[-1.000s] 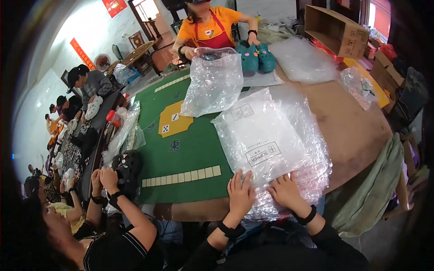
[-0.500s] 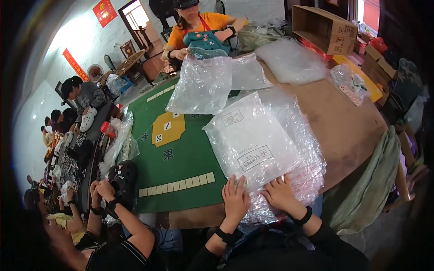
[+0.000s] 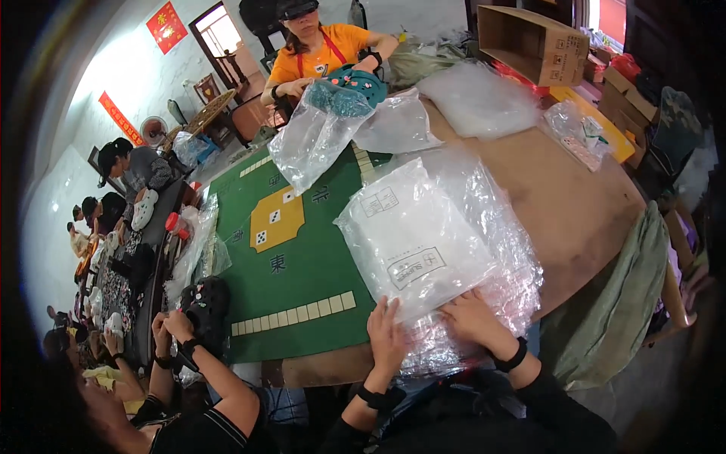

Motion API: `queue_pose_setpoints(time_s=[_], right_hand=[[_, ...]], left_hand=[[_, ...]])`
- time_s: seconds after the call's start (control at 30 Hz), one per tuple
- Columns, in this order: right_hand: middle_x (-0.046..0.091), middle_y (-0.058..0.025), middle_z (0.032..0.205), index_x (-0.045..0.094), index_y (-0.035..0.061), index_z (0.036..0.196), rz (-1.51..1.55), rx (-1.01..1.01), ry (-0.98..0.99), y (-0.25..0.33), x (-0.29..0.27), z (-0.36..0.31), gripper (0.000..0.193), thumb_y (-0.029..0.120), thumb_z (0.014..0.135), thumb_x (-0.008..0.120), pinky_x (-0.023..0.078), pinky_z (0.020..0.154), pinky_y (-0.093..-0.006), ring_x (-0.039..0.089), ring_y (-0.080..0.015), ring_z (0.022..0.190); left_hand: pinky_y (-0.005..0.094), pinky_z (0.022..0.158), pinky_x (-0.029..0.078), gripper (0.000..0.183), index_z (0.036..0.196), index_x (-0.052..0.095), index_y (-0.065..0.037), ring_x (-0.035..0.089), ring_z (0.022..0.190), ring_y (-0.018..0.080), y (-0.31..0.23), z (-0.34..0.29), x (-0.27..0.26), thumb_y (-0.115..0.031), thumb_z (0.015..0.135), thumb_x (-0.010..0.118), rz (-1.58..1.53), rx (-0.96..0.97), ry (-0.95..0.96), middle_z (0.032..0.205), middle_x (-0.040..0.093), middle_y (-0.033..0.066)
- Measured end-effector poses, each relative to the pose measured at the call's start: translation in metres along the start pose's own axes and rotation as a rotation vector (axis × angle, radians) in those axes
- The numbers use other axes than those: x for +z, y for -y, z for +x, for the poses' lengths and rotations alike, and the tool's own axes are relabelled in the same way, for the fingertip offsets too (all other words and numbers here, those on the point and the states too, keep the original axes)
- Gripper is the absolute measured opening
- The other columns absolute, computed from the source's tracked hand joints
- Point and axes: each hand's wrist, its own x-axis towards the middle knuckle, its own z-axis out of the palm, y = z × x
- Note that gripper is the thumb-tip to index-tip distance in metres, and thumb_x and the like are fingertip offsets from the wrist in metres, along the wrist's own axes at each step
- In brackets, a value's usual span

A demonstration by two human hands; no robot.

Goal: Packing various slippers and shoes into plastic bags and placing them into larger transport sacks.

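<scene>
- Table (image 3: 567,189): brown, partly covered by a mat.
- Mat (image 3: 321,265): green with a yellow centre, left of the bags.
- Stack (image 3: 522,280): clear, shiny bags at the person's edge of the table.
- Frosted bag (image 3: 416,234): printed, flat on the stack, directly before both hands.
- Clogs (image 3: 359,85): teal, with a co-worker opposite, partly behind clear film.
- Right hand (image 3: 475,321): fingers extended at the frosted bag's lower right edge; grip indeterminable.
- Left hand (image 3: 386,337): fingers nearly straight at its lower left corner; grip likewise indeterminable.
</scene>
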Motion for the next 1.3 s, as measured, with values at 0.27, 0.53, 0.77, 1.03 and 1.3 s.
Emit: queue_pose_setpoints(time_s=[0.27,0.53,0.77,1.03,1.3], right_hand=[[0.052,-0.0108,0.132,0.055,0.0181,0.128,0.120,0.074,-0.058,0.004,-0.066,0.005,0.036,0.025,0.094,0.049,0.031,0.107,-0.0492,0.046,-0.0339,0.123],[0.054,-0.0187,0.126,0.041,-0.0040,0.134,1.292,0.266,-0.658,-0.012,-0.090,0.002,0.046,0.029,0.102,0.035,0.041,0.101,-0.0393,0.055,-0.0277,0.113],[0.049,-0.0225,0.130,0.032,-0.0037,0.138,1.283,0.090,-0.762,-0.016,-0.109,0.012,0.047,0.027,0.102,0.035,0.039,0.102,-0.0453,0.053,-0.0350,0.117],[0.055,-0.0166,0.130,0.049,0.0072,0.132,0.195,-0.069,-0.547,-0.011,-0.143,0.068,0.035,0.013,0.098,0.043,0.039,0.102,-0.0383,0.053,-0.0275,0.121],[0.021,-0.0201,0.152,0.012,0.0212,0.150,-0.174,0.017,0.210,-0.021,-0.057,0.095,0.103,0.061,0.073,0.067,0.022,0.106,-0.0653,0.023,-0.0444,0.137]], left_hand=[[0.0331,0.101,0.040,0.044,0.130,0.042,0.006,0.049,0.120,0.0241,0.008,0.000,-0.022,-0.027,0.104,0.032,-1.073,-0.523,-0.372,0.131,0.050,0.0142],[0.0394,0.098,0.045,0.047,0.138,0.033,0.000,0.048,0.121,0.0247,-0.003,0.004,-0.045,-0.031,0.103,0.032,-1.036,-0.439,-0.611,0.137,0.041,0.0133],[0.0354,0.101,0.041,0.042,0.137,0.033,0.005,0.050,0.119,0.0257,0.009,-0.007,-0.034,-0.020,0.103,0.030,-0.931,-0.376,-0.524,0.133,0.045,0.0181],[0.0422,0.101,0.043,0.043,0.139,0.030,0.002,0.050,0.119,0.0301,0.016,-0.008,-0.028,-0.020,0.103,0.027,-1.067,-0.313,-0.505,0.135,0.044,0.0187],[0.0381,0.100,0.041,0.043,0.134,0.040,0.000,0.050,0.118,0.0262,0.038,-0.022,-0.001,-0.028,0.103,0.035,-1.147,-0.479,-0.547,0.131,0.050,0.0149]])
